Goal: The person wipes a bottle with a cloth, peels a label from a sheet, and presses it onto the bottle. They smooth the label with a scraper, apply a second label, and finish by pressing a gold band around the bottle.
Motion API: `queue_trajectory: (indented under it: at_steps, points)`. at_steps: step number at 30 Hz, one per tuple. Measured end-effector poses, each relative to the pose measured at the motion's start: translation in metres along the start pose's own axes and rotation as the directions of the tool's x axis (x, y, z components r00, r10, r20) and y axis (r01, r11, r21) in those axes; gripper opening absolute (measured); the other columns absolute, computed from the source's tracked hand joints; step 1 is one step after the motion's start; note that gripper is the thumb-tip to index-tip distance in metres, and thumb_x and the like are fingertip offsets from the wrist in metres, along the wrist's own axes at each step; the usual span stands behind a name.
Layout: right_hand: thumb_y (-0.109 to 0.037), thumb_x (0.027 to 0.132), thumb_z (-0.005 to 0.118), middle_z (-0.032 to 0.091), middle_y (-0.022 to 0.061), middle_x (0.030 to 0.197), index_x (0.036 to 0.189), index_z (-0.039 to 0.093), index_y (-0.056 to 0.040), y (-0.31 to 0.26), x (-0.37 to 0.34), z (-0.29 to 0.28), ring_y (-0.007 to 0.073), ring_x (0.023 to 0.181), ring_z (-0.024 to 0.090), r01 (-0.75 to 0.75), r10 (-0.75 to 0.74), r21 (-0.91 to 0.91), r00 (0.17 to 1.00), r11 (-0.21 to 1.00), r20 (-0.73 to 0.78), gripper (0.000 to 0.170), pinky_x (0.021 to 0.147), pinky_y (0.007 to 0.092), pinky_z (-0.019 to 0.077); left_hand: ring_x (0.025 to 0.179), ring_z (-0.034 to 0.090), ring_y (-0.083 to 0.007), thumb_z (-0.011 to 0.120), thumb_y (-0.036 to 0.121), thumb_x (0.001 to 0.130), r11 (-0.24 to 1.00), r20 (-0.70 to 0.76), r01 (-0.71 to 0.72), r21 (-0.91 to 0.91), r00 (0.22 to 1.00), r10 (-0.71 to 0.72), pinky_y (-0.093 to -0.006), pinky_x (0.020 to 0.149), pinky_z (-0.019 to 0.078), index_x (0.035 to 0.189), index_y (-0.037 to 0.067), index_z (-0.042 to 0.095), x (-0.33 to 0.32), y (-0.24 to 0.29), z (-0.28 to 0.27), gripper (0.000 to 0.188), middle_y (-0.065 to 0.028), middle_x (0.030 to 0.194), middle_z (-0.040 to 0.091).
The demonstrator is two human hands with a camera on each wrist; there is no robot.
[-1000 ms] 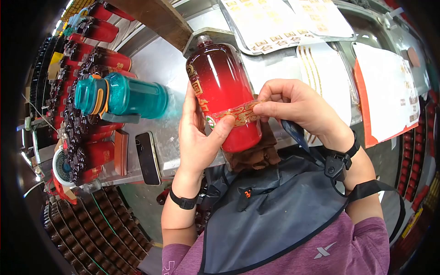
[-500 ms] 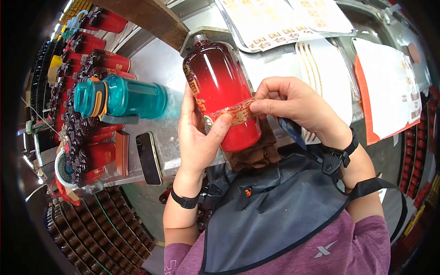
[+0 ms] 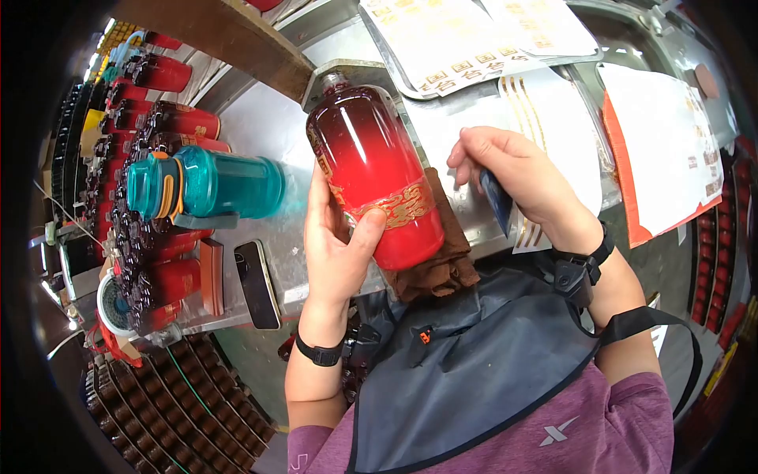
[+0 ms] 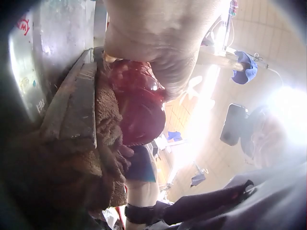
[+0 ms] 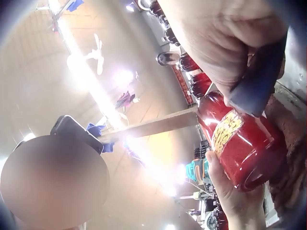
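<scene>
A red glass bottle (image 3: 371,174), dark toward its neck, leans on its side over a brown cloth (image 3: 442,268). A patterned gold band sticker (image 3: 407,207) lies across its lower part, with gold lettering at its left side. My left hand (image 3: 335,245) grips the bottle from the left, thumb over the band's left end. To the right of the bottle, apart from it in the head view, my right hand (image 3: 517,170) has curled fingers. It holds a dark blue flat piece (image 5: 256,88) against the palm; its exact kind I cannot tell.
A teal water bottle (image 3: 229,183) and a phone (image 3: 257,284) lie left on the metal table. Many red bottles (image 3: 174,280) stand beyond them. Sheets of gold stickers (image 3: 466,47) and a strip sheet (image 3: 545,126) lie at the back and right. A wooden beam (image 3: 229,39) slants overhead.
My right hand has let go of the band's right end and moved away from the bottle. The band now lies against the glass. My left hand keeps its grip.
</scene>
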State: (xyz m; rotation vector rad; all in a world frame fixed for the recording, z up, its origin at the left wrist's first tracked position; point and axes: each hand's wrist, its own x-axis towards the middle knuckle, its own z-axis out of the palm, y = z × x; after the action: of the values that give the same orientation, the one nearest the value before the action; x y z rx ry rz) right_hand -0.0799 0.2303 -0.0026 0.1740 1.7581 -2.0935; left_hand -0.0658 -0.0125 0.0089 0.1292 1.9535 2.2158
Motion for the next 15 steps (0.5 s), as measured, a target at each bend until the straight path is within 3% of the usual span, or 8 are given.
queue_trajectory:
  at_steps: [1,4,7,8,9,11,13,15]
  points:
    - [-0.032,0.106,0.052,0.065,0.0,0.078,0.097,0.068,-0.0046,-0.001,-0.001,-0.002,0.007,0.074,0.059,0.002,-0.002,0.001,1.0,1.0,-0.003,0.033,0.072,0.0215,0.0469,0.13,0.051,-0.0211,0.068,0.003,0.089,1.0,0.004,-0.001,0.0,1.0,0.001,-0.0365,0.111,0.0399,0.156,-0.003,0.022,0.0,-0.001,-0.001,0.081,-0.0133,0.144,0.048]
    - [-0.036,0.106,0.051,0.066,0.0028,0.08,0.097,0.07,-0.0034,-0.01,-0.006,-0.004,0.0073,0.08,0.06,-0.059,0.067,0.228,0.997,0.972,-0.025,0.039,0.077,0.0229,0.048,0.13,0.051,-0.0209,0.068,0.004,0.09,1.0,0.025,-0.006,0.013,1.0,0.006,-0.0367,0.111,0.0406,0.156,-0.003,0.022,0.001,-0.002,-0.003,0.08,-0.0131,0.144,0.049]
    - [-0.022,0.105,0.055,0.067,0.0026,0.101,0.115,0.065,-0.0033,-0.016,-0.012,0.005,0.0096,0.093,0.062,0.011,0.013,0.442,0.999,0.897,-0.051,0.023,0.086,0.0245,0.0496,0.13,0.051,-0.0209,0.068,0.006,0.09,1.0,0.037,0.005,-0.009,0.999,-0.005,-0.037,0.11,0.0411,0.156,-0.002,0.023,0.0,-0.002,-0.003,0.08,-0.0131,0.144,0.049]
    - [-0.008,0.095,0.066,0.065,0.001,0.107,0.122,0.062,-0.0028,-0.019,-0.02,0.014,0.0085,0.097,0.062,0.075,-0.108,0.444,0.993,0.893,0.05,0.028,0.088,0.0244,0.0494,0.13,0.052,-0.0209,0.069,0.007,0.091,1.0,0.015,0.012,-0.026,1.0,-0.011,-0.0371,0.11,0.0412,0.156,-0.002,0.023,-0.001,-0.002,-0.001,0.079,-0.013,0.144,0.049]
    - [-0.008,0.095,0.066,0.065,0.001,0.107,0.122,0.062,-0.0028,-0.023,-0.021,0.019,0.0085,0.097,0.062,0.076,-0.107,0.448,0.993,0.891,0.044,0.028,0.088,0.0244,0.0494,0.13,0.052,-0.0209,0.069,0.008,0.091,0.999,-0.01,0.018,-0.043,1.0,-0.018,-0.0372,0.11,0.0413,0.155,-0.002,0.024,-0.001,-0.003,0.0,0.079,-0.0129,0.144,0.05]
    - [-0.001,0.087,0.073,0.065,0.0017,0.107,0.121,0.061,-0.0027,-0.028,-0.022,0.027,0.0071,0.1,0.061,0.065,-0.115,0.25,0.975,0.966,0.19,0.037,0.089,0.024,0.0492,0.129,0.052,-0.0208,0.07,0.009,0.091,0.999,-0.005,0.02,-0.035,1.0,-0.02,-0.0372,0.11,0.0414,0.155,-0.002,0.025,-0.002,-0.002,0.001,0.079,-0.0127,0.143,0.05]
    - [-0.004,0.088,0.073,0.066,0.0012,0.102,0.118,0.062,-0.0029,-0.019,-0.016,0.026,0.0061,0.096,0.063,0.136,-0.171,0.201,0.97,0.97,0.172,0.032,0.084,0.0224,0.0509,0.129,0.052,-0.0208,0.07,0.01,0.091,1.0,-0.002,0.017,-0.024,1.0,-0.018,-0.0371,0.11,0.0414,0.154,-0.002,0.026,-0.001,-0.001,0.0,0.079,-0.0125,0.142,0.051]
    - [-0.006,0.088,0.074,0.07,0.0044,0.096,0.111,0.063,0.0011,-0.016,-0.015,0.011,0.0093,0.088,0.066,-0.041,0.03,0.135,0.996,0.99,0.078,0.026,0.08,0.0236,0.0534,0.129,0.052,-0.0207,0.071,0.012,0.091,1.0,-0.003,0.013,-0.019,1.0,-0.013,-0.0369,0.11,0.0412,0.154,-0.001,0.027,-0.001,-0.003,-0.001,0.078,-0.0123,0.142,0.052]
